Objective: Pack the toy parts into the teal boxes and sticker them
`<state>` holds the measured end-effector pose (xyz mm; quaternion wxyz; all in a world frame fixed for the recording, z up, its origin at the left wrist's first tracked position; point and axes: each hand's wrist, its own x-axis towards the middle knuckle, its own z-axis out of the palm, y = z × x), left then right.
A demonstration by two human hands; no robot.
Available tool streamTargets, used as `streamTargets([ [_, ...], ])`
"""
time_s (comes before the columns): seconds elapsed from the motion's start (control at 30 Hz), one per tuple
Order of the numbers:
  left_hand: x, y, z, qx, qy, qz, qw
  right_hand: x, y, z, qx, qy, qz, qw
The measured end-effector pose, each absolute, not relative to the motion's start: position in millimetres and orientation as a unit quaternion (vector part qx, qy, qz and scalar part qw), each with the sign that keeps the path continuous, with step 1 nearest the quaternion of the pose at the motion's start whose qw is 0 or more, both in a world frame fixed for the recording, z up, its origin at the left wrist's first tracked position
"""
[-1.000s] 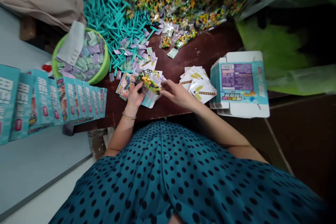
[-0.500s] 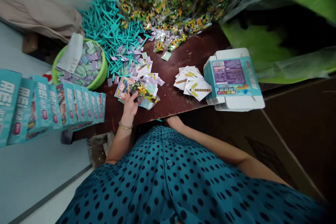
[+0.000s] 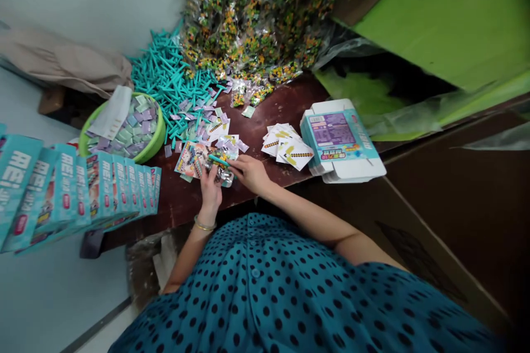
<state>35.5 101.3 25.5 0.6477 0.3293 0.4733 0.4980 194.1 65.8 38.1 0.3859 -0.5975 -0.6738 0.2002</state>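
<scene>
Left hand [image 3: 211, 187] grips a clear packet [image 3: 226, 176] while the right hand [image 3: 252, 174] pinches a teal stick [image 3: 218, 160] over it.

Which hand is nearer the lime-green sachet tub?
The left hand: it is right of and below the lime-green sachet tub in view; the right hand is farther right.

Two hands [image 3: 212, 193] [image 3: 253, 174], one green basin [image 3: 156, 144] and one carton stack [image 3: 336, 135] show.

The right hand [image 3: 252, 172], earlier below the table edge [image 3: 290, 177], now holds a teal stick [image 3: 218, 160] over the bag [image 3: 226, 176].
</scene>
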Motion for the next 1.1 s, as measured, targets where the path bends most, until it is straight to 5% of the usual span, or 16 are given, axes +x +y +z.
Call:
streamTargets([
  [0.17, 31, 107, 25, 0.346, 0.482, 0.522, 0.613, 183, 66, 24, -0.559, -0.649, 0.202, 0.476],
  [0.27, 32, 105, 21, 0.389, 0.484, 0.527, 0.580, 182, 60, 11, -0.533, -0.519, 0.391, 0.542],
  [0.4, 29, 96, 16, 0.538, 0.483, 0.464, 0.512, 198, 51, -8, -0.525, -0.382, 0.559, 0.515],
  [0.6, 11, 91, -1, 0.863, 0.433, 0.173, 0.194, 277, 33, -19, -0.633, -0.271, 0.515, 0.510],
  [0.7, 8, 98, -11, 0.877, 0.446, 0.137, 0.116, 295, 29, -13, -0.643, -0.309, 0.514, 0.476],
  [0.9, 6, 117, 9, 0.816, 0.432, 0.359, 0.139, 249, 65, 14, -0.557, -0.447, 0.548, 0.435],
  [1.1, 12, 104, 23, 0.767, 0.407, 0.405, 0.287, 209, 125, 28, -0.546, -0.540, 0.476, 0.428],
])
